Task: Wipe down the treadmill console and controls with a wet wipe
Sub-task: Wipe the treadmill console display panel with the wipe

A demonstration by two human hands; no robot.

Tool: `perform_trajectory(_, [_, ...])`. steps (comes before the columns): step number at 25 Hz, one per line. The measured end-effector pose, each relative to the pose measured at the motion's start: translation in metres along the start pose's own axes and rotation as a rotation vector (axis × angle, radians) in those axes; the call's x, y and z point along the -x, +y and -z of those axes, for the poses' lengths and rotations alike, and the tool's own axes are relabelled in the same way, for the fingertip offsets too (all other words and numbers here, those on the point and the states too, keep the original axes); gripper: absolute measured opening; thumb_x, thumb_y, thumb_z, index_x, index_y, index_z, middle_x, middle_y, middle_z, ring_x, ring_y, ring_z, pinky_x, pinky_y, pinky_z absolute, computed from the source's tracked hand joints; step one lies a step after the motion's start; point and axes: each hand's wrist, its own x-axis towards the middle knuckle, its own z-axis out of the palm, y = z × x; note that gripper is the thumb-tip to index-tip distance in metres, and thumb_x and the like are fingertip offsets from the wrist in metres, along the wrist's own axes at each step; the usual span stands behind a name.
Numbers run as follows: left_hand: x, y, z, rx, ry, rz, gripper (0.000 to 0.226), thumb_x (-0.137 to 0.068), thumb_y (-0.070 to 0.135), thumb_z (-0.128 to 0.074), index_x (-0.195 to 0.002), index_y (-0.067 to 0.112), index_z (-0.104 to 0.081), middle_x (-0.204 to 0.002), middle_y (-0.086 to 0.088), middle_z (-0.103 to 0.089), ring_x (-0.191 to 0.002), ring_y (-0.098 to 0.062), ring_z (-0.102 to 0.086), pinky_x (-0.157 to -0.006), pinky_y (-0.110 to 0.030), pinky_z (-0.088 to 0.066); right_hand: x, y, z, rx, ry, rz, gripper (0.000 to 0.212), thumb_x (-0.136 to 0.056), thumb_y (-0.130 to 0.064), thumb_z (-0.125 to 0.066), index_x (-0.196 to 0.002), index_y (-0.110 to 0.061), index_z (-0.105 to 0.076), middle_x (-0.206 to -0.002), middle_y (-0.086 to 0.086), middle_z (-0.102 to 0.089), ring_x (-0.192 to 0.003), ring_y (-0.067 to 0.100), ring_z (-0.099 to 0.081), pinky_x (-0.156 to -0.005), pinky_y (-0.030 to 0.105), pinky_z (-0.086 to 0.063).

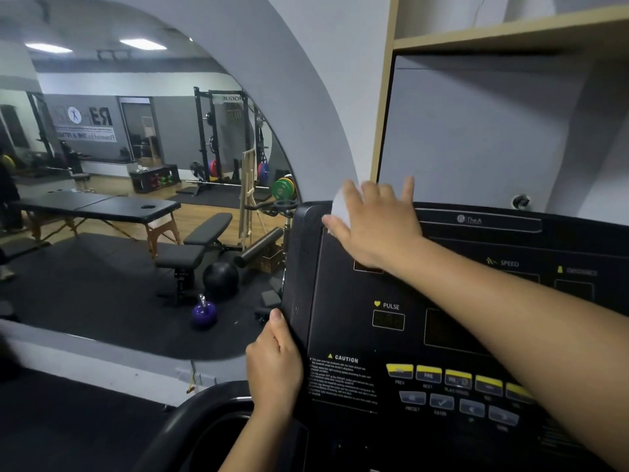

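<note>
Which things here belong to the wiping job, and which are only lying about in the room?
For the job: wet wipe under right hand; treadmill console; yellow buttons; left hand gripping the console edge.

Lying about: purple kettlebell; black ball; weight bench; massage table.

A black treadmill console (391, 335) stands tilted, with yellow and grey buttons (456, 386) low down; a white wipe (340, 207) lies flat against its top-left corner.

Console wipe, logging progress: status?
Right hand pressing wet wipe on console top-left corner. Left hand gripping console's left edge. Nothing in the way.
</note>
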Motion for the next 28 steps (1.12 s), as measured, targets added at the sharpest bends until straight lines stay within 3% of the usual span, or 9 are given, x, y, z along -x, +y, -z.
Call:
perform_trajectory(1, [0.000,-0.001,-0.001,-0.001,0.006,0.003,0.061,-0.103,0.040,-0.019,-0.090,0.004,-0.068,-0.093,-0.019,-0.069,-0.095,-0.039,-0.059,-0.072,-0.035,-0.031,-0.008,-0.002,0.002,-0.041,0.023,-0.027,0.070,-0.096,-0.066,-0.014,-0.135,-0.016,-0.044,-0.125,0.015,-0.059,-0.111,0.034,-0.056,-0.091,0.052,-0.040])
perform_trajectory(4, [-0.002,-0.007,-0.004,-0.018,0.018,0.001,0.063,-0.102,0.041,-0.019,-0.106,0.004,-0.069,-0.100,-0.020,-0.070,-0.098,-0.039,-0.059,-0.074,-0.035,-0.033,-0.020,-0.021,0.003,-0.095,0.122,0.060,0.057,-0.099,-0.059,-0.017,-0.112,-0.018,-0.054,-0.095,0.007,-0.064,-0.075,0.027,-0.054,-0.061,0.034,-0.037])
perform_trajectory(9, [0.000,-0.004,-0.001,-0.072,0.060,-0.044,0.069,-0.100,0.045,-0.012,-0.101,0.001,-0.065,-0.096,-0.028,-0.067,-0.094,-0.044,-0.059,-0.077,-0.043,-0.042,-0.001,-0.024,-0.008,-0.030,0.124,0.248,0.067,-0.098,-0.060,-0.022,-0.147,-0.014,-0.028,-0.135,0.012,-0.049,-0.118,0.031,-0.047,-0.102,0.046,-0.032])
perform_trajectory(13, [-0.005,0.014,0.004,-0.175,0.059,-0.156,0.028,-0.098,0.024,-0.034,-0.112,0.013,-0.056,-0.110,-0.017,-0.064,-0.101,-0.039,-0.059,-0.079,-0.043,-0.044,0.029,0.028,-0.016,0.041,0.089,0.158,0.076,-0.097,-0.062,-0.020,-0.156,-0.016,-0.007,-0.156,0.014,-0.025,-0.146,0.032,-0.019,-0.118,0.055,-0.005])
perform_trajectory(19, [-0.066,0.108,-0.018,-0.362,0.041,-0.984,0.044,-0.094,0.017,-0.042,-0.135,0.005,-0.052,-0.141,-0.016,-0.053,-0.133,-0.029,-0.046,-0.115,-0.047,-0.030,0.061,0.030,0.002,-0.095,-0.048,0.006,0.080,-0.097,-0.047,-0.037,-0.154,0.000,-0.006,-0.162,0.023,-0.002,-0.151,0.035,0.003,-0.122,0.049,0.002])
perform_trajectory(22, [-0.094,0.158,-0.036,-0.533,-0.097,-1.006,0.043,-0.095,0.031,-0.028,-0.105,0.010,-0.064,-0.094,-0.015,-0.072,-0.090,-0.035,-0.067,-0.083,-0.042,-0.047,0.045,0.016,0.010,-0.194,0.003,0.002,0.062,-0.097,-0.032,-0.037,-0.147,0.002,-0.028,-0.157,0.024,-0.024,-0.148,0.035,-0.018,-0.121,0.044,-0.013])
perform_trajectory(24, [-0.102,0.158,-0.041,-0.550,-0.003,-1.044,0.038,-0.096,0.034,-0.031,-0.073,0.015,-0.056,-0.066,-0.009,-0.065,-0.059,-0.035,-0.061,-0.055,-0.034,-0.036,0.036,0.034,0.013,-0.159,0.102,0.005,0.037,-0.096,-0.025,-0.037,-0.126,-0.005,-0.049,-0.131,0.018,-0.056,-0.121,0.036,-0.051,-0.096,0.040,-0.037])
perform_trajectory(26, [-0.104,0.153,-0.042,-0.553,0.071,-1.093,0.037,-0.097,0.031,-0.036,-0.065,0.018,-0.049,-0.060,-0.007,-0.062,-0.053,-0.034,-0.055,-0.053,-0.031,-0.026,0.026,0.057,0.013,-0.047,0.122,-0.043,0.024,-0.096,-0.025,-0.036,-0.106,-0.011,-0.053,-0.100,0.011,-0.065,-0.084,0.034,-0.058,-0.066,0.035,-0.035])
perform_trajectory(28, [-0.105,0.152,-0.043,-0.559,0.070,-1.118,0.035,-0.097,0.031,-0.036,-0.065,0.021,-0.044,-0.060,-0.006,-0.062,-0.053,-0.034,-0.054,-0.054,-0.031,-0.023,0.012,0.062,0.010,0.010,0.086,-0.102,0.033,-0.098,-0.031,-0.027,-0.090,-0.014,-0.055,-0.083,0.009,-0.061,-0.070,0.031,-0.048,-0.061,0.033,-0.031])
